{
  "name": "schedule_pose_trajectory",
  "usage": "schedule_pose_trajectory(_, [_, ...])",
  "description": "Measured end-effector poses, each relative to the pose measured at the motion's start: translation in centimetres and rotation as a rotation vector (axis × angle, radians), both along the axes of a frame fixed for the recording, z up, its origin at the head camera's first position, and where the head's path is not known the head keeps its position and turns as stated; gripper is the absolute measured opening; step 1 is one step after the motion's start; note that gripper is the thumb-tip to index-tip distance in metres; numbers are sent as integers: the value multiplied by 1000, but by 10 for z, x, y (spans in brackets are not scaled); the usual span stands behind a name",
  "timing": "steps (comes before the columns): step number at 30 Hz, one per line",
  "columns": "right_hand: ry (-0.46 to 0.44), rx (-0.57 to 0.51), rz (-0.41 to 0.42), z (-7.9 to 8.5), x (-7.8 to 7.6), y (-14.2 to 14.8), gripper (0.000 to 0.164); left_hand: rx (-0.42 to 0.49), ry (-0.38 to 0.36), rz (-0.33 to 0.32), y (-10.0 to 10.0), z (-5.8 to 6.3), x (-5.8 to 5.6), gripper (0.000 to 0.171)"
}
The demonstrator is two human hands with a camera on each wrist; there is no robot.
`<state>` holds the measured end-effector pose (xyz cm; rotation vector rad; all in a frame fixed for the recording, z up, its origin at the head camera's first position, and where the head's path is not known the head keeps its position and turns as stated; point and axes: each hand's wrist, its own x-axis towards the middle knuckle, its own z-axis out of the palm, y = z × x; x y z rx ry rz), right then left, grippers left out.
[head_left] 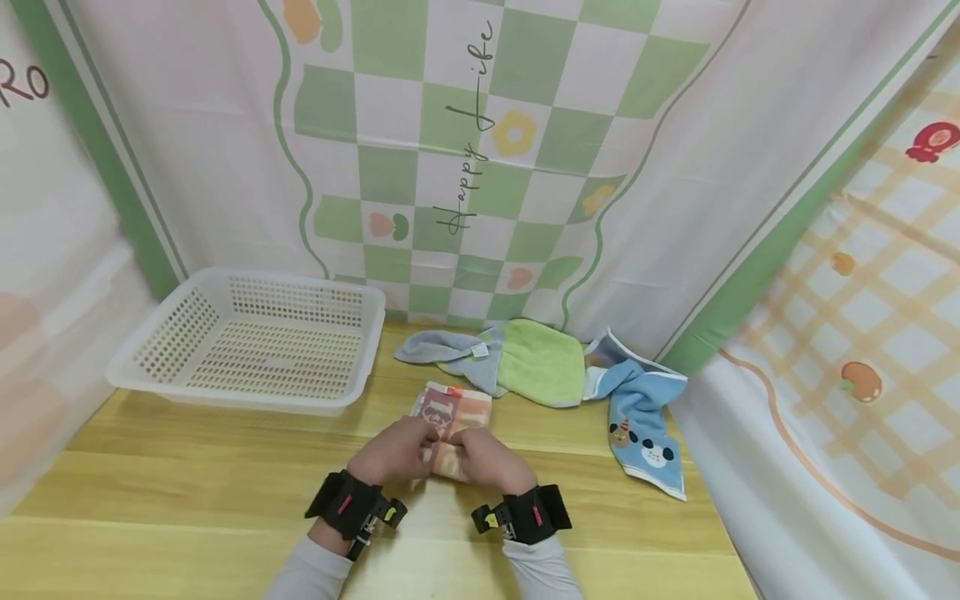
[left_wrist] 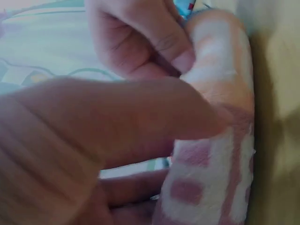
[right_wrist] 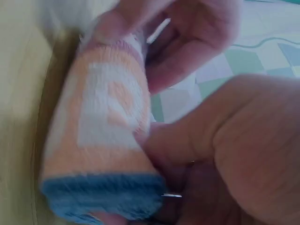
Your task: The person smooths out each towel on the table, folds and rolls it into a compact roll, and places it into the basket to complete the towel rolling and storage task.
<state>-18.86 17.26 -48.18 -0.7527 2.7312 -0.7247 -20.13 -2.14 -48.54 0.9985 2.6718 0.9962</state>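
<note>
A small patterned towel (head_left: pixel 471 407) in orange, dusty pink and white lies folded over on the wooden table in front of me. My left hand (head_left: pixel 397 450) pinches its near edge on the left, thumb on top. On the right, my right hand (head_left: pixel 493 460) pinches the same edge, close beside the left. In the left wrist view the thumb presses across the rounded fold of the towel (left_wrist: pixel 213 164). The right wrist view shows the towel (right_wrist: pixel 101 112) with a blue border at its end and the right fingers partly hidden beneath it.
A white plastic basket (head_left: pixel 360 350) with perforated walls stands at the back left. Behind the patterned towel lies a green and grey towel (head_left: pixel 542 362), and a blue towel (head_left: pixel 637 400) with animal faces lies crumpled to its right. A printed curtain (head_left: pixel 480 167) hangs along the back.
</note>
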Motion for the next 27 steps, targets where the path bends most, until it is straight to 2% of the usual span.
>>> schedule_pose_trajectory(3, [-24,-30,-32,6,2,2,22,-19,31,7,2,-2,2,18])
schedule_pose_trajectory(5, [15,-34,-73,12,4,3,19,-40,36,20,3,-2,3,23])
schedule_pose_trajectory(9, [60,-27,-87,21,8,5,19,-80,0,39,6,-3,2,25])
schedule_pose_trajectory(12, [39,-11,-80,23,9,7,27,-100,-41,47,7,-5,1,20])
schedule_pose_trajectory(15, [41,9,-101,20,9,7,34,-83,-71,53,7,-4,1,22])
schedule_pose_trajectory(17, [56,6,-111,17,8,7,30,-54,-83,53,6,-3,1,22])
schedule_pose_trajectory(19, [61,7,-114,14,7,7,25,-28,-93,60,5,-2,1,13])
schedule_pose_trajectory(21, [51,10,-116,11,6,7,20,-7,-67,57,4,0,1,7])
schedule_pose_trajectory(23, [36,16,-112,9,5,8,16,6,-11,41,4,2,1,14])
schedule_pose_trajectory(27, [-16,1,-98,6,2,15,13,22,113,-42,5,3,-1,25])
